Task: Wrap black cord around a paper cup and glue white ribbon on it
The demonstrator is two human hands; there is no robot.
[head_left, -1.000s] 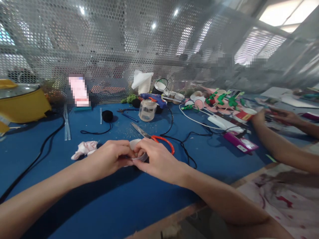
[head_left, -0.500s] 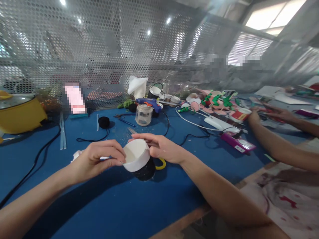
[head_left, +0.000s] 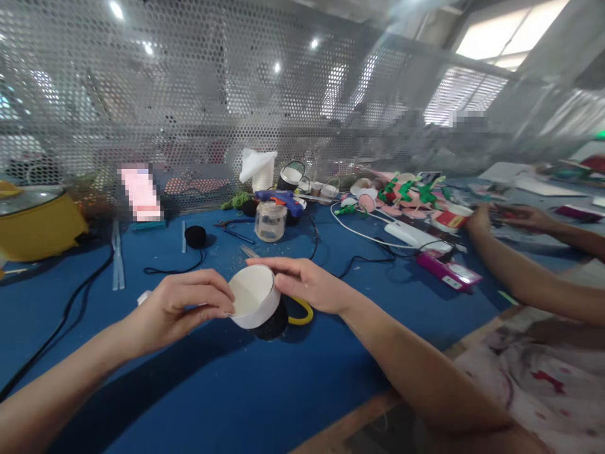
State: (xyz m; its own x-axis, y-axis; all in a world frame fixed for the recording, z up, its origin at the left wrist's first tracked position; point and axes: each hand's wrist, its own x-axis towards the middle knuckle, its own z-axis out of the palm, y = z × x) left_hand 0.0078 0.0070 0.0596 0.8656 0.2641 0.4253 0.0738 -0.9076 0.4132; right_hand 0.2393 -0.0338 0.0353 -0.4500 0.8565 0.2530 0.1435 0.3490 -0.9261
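The left hand (head_left: pixel 182 306) pinches the near rim of a white paper cup (head_left: pixel 253 297) between thumb and fingertips. The right hand (head_left: pixel 307 284) lies against the far side of the cup with its fingers extended along the rim — a light side grip, not a closed fist. The cup is held just above the blue table (head_left: pixel 227 391), tilted so its open mouth faces the camera; its lower part is wrapped in black yarn (head_left: pixel 271 323).

Compared with one second earlier, the cup is raised off the table and turned mouth-up, where both hands then pressed down over it. Over the last half second it has shifted only slightly.

Behind the cup a yellow scissor handle (head_left: pixel 302 310) shows. Farther back stand a glass jar (head_left: pixel 270 221), a blue glue gun (head_left: pixel 280 198) and a black yarn ball (head_left: pixel 195 236). At the right, another person's forearm (head_left: pixel 515 277) rests on the table — beside a pink box (head_left: pixel 448 270).
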